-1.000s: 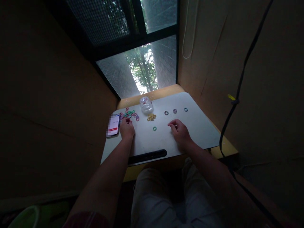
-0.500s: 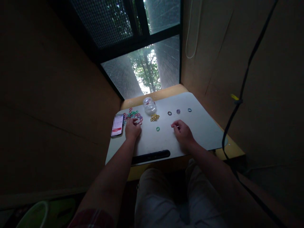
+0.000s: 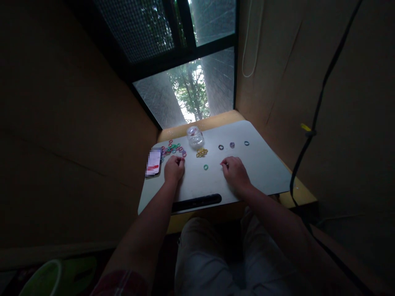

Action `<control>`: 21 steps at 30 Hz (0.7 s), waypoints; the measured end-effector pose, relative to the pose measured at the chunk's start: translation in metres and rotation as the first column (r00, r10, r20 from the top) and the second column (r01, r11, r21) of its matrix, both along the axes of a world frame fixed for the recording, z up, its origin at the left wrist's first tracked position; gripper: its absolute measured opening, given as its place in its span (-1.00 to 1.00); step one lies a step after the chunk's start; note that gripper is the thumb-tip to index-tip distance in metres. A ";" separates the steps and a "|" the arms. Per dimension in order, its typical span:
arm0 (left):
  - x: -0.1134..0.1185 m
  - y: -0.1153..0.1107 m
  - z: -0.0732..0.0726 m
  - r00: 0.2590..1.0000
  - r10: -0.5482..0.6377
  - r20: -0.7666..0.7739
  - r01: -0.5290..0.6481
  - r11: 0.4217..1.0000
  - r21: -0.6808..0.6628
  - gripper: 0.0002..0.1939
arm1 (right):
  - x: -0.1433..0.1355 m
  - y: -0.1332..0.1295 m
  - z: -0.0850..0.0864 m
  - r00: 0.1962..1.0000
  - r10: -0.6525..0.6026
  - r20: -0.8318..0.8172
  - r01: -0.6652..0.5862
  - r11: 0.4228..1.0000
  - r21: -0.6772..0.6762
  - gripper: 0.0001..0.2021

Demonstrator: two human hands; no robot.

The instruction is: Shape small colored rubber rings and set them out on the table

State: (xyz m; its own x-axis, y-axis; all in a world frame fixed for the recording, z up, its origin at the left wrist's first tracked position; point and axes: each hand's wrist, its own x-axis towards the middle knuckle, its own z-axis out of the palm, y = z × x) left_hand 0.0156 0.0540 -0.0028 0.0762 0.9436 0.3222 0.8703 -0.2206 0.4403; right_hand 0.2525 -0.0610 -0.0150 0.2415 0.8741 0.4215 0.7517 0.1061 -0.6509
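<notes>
On the white board, my left hand [image 3: 174, 169] is closed in a pinch on a small pink ring at the near edge of a pile of coloured rings [image 3: 173, 148]. Further right, my right hand [image 3: 235, 170] is pinched too, with a small pinkish thing at its fingertips that is too small to name. Between the hands lies a green ring [image 3: 205, 167]. A cluster of yellow rings [image 3: 202, 153] sits beside a clear jar [image 3: 195, 137]. Beyond my right hand are a dark ring [image 3: 221, 147], a purple ring [image 3: 232, 145] and a teal ring [image 3: 246, 143].
A phone [image 3: 153, 161] lies at the board's left edge. The board [image 3: 262, 172] has a black strip [image 3: 197, 202] along its near edge. Behind it is a window [image 3: 191, 90]. A black cable [image 3: 321, 94] hangs on the right.
My left hand has closed its fingers and drawn slightly back from the pile, a pink ring now at its fingertips. My right hand has shifted slightly left.
</notes>
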 end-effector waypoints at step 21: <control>0.072 -0.118 -0.003 0.776 -0.364 0.514 0.465 0.882 -0.078 -0.76 | 0.006 -0.025 0.009 0.838 0.424 -0.343 -0.422 0.903 0.082 -0.88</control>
State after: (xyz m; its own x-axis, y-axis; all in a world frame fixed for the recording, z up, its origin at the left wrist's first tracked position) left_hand 0.0878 -0.0641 -0.0061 0.3613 0.9009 0.2405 0.3860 -0.3793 0.8409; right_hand 0.2589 -0.0860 -0.0055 -0.0216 0.9234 0.3833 0.3612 0.3647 -0.8582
